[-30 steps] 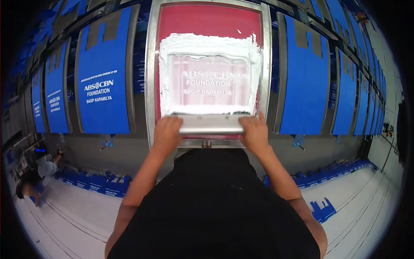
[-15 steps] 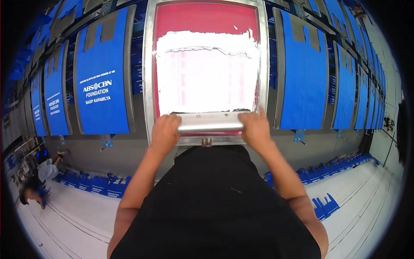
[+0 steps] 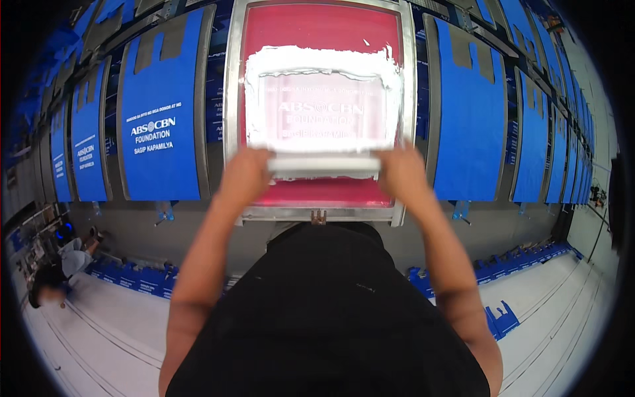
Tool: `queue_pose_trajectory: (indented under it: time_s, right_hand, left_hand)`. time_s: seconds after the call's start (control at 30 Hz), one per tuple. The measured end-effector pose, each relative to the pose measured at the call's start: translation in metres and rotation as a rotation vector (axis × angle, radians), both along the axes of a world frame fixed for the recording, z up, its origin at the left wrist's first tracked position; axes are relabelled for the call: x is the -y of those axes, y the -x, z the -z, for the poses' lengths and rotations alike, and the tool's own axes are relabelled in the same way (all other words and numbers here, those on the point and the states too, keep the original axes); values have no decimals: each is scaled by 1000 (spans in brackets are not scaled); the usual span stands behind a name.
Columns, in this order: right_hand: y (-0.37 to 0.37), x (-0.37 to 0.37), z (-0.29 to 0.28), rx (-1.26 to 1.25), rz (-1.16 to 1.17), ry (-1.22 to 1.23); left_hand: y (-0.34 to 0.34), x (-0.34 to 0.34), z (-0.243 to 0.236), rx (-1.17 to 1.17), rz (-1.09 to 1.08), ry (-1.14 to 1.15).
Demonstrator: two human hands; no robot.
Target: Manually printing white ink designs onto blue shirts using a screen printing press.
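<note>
A printing screen [image 3: 321,26] in a metal frame lies straight in front of me, with a red surface, thick white ink [image 3: 311,58] and pale lettering in its middle. My left hand [image 3: 246,175] grips the left end of a wide silvery squeegee [image 3: 323,161], and my right hand [image 3: 402,173] grips its right end; both are blurred by motion. The squeegee crosses the lower part of the inked area, and red surface shows between it and the front frame edge.
Boards carrying blue bags [image 3: 159,86], some with white print, line both sides [image 3: 466,126], overlapping on racks. Blue bags [image 3: 503,317] lie low at the right. Another person [image 3: 66,271] is at the lower left, near some equipment.
Both my hands and the squeegee have moved away from me, up the screen from near its front frame edge, leaving more red surface visible below. The person at the left has shifted slightly.
</note>
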State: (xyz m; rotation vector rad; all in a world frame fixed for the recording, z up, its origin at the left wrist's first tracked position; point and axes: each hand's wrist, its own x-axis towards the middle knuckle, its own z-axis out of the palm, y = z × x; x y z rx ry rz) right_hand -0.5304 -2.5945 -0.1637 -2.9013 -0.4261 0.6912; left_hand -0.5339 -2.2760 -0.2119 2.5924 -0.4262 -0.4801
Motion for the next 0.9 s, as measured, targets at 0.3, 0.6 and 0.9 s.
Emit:
queue_pose_trajectory:
  time_s: [0.3,0.6,0.9]
  right_hand:
    - [-108,20,62,228,-24,67]
    - [-209,13,3,89,-66,-5]
    - [-242,12,34,17,-75,-30]
  left_hand:
    - [-124,27,23,191,-63,-58]
    - [-162,7,-22,538,-115,30]
    - [156,45,60,-988,-250,378]
